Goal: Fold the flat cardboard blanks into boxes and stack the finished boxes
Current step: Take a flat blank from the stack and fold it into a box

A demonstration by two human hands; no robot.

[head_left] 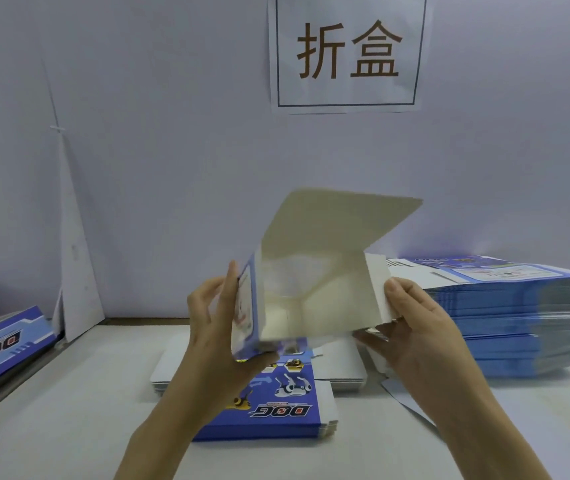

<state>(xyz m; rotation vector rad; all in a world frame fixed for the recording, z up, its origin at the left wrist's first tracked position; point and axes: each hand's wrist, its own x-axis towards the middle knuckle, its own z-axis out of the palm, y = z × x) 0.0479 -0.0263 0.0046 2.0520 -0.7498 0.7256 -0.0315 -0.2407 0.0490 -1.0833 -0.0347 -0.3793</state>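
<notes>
Centrally, left hand [214,323] and right hand [415,337] fingers [396,292] gripping half-folded box [314,258], flap raised

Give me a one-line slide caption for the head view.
The left hand and right hand hold a half-formed box, flap raised, over flat blanks on the table; blank stack at right.

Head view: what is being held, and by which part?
A half-folded box: left hand grips its blue side wall, right hand pinches the white side flap.

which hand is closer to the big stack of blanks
Right. The right hand holds a flap of the half-folded box just beside the stack; the left hand grips the box's opposite side, farther off.
</notes>
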